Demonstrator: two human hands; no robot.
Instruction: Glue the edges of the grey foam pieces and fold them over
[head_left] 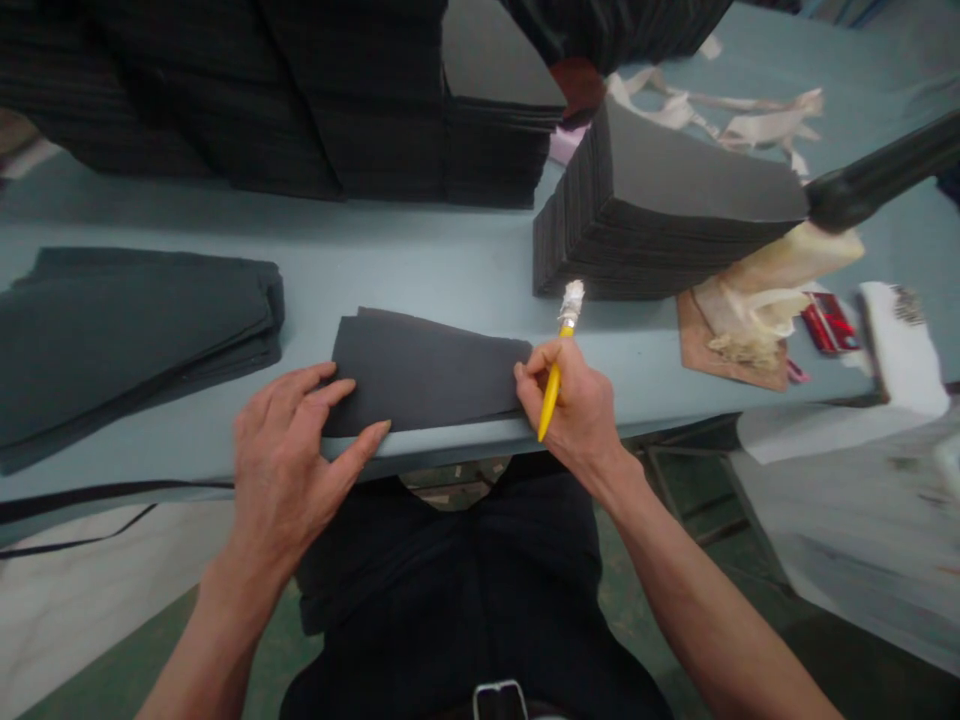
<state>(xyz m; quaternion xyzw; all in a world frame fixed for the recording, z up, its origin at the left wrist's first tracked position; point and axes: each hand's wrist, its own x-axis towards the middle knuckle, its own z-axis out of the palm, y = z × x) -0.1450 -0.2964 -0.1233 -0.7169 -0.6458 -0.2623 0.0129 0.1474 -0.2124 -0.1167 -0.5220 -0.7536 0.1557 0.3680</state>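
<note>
A small stack of dark grey cut sheets (431,368) lies at the near edge of the blue-grey table (420,260). My left hand (292,450) rests flat on the stack's left end, fingers spread. My right hand (574,405) is closed round a yellow pen (553,385) with white tape wrapped on its upper end, and its fingertips touch the stack's right edge.
A low pile of the same dark sheets (127,340) lies at the left. A tall stack (660,215) stands to the right, with more tall stacks (300,90) along the back. Beige strips (750,110), a brown card (720,340), a red item (829,322) and a white block (900,345) crowd the right end.
</note>
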